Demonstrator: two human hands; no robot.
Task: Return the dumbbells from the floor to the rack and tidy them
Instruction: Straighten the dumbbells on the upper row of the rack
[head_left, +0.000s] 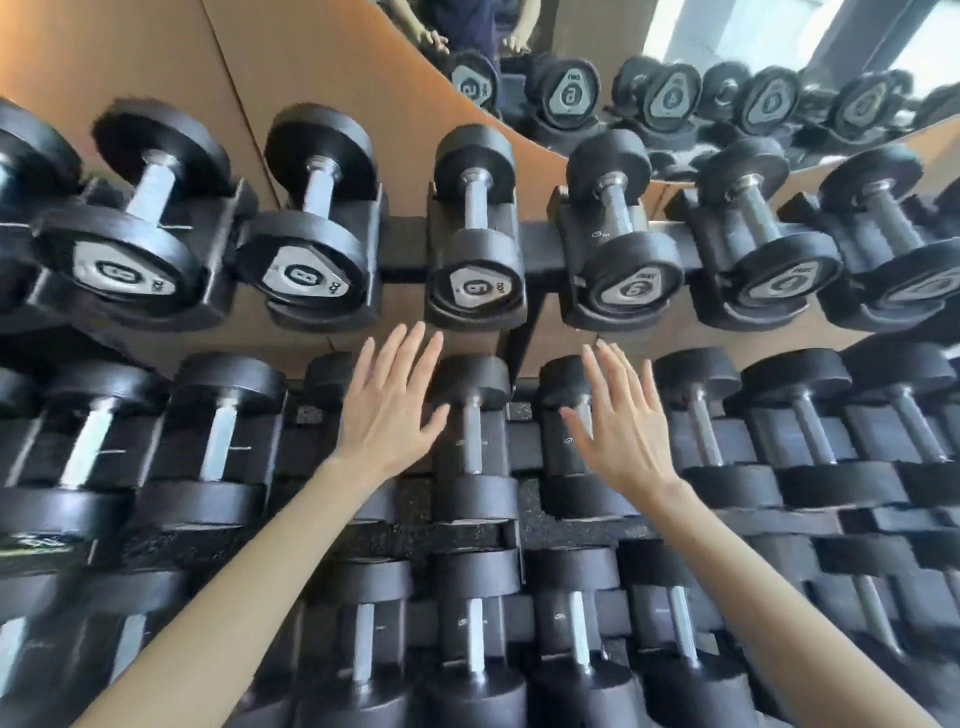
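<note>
**Both hands open over the middle tier**

Your fingers (410, 358) are straight and spread on both hands, holding nothing. Your left hand (387, 415) and right hand (626, 426) flank one middle-tier dumbbell (471, 431); you cannot tell whether they touch anything. The dumbbells (306, 218) sit in cradles on all three tiers of the rack (400, 244).

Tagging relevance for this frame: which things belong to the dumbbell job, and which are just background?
Job:
left hand and right hand, both open and empty
top-row dumbbells
middle-row dumbbell between the hands
rack

Background:
mirror
wooden wall panel
</note>
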